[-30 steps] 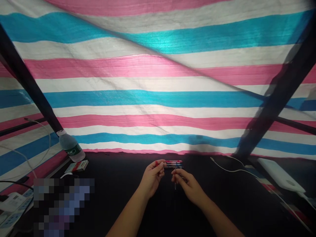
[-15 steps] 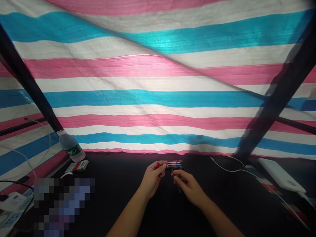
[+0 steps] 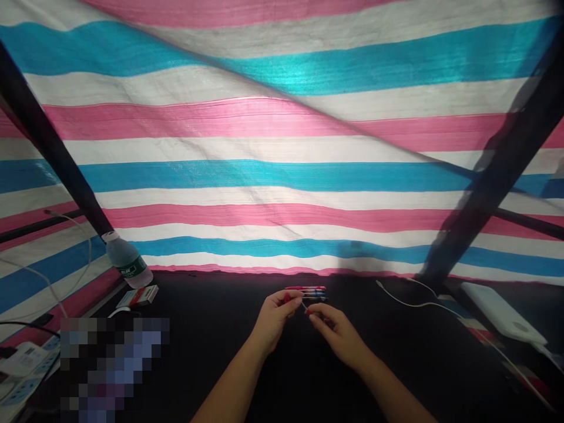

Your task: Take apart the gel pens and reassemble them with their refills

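— Tarpaulin (image 3: pixel 282 176) fills the upper frame, dark worktop (image 3: pixel 418 358) below. Where are our hands?

— Lower centre: our left hand (image 3: pixel 274 329) has a tight grip on slim coloured pens (image 3: pixel 308 292); our right hand (image 3: pixel 339 338) has a narrow grip on a thin pale piece (image 3: pixel 304 305).

— Risk?

— Any slackened pinch could scatter them.

Left hand (image 3: pixel 275 323) slid toward the right hand (image 3: pixel 337 335) (slightly).

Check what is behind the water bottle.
Behind the water bottle stand a pink, white and blue striped tarp and a dark pole; the patch directly behind it is covered.
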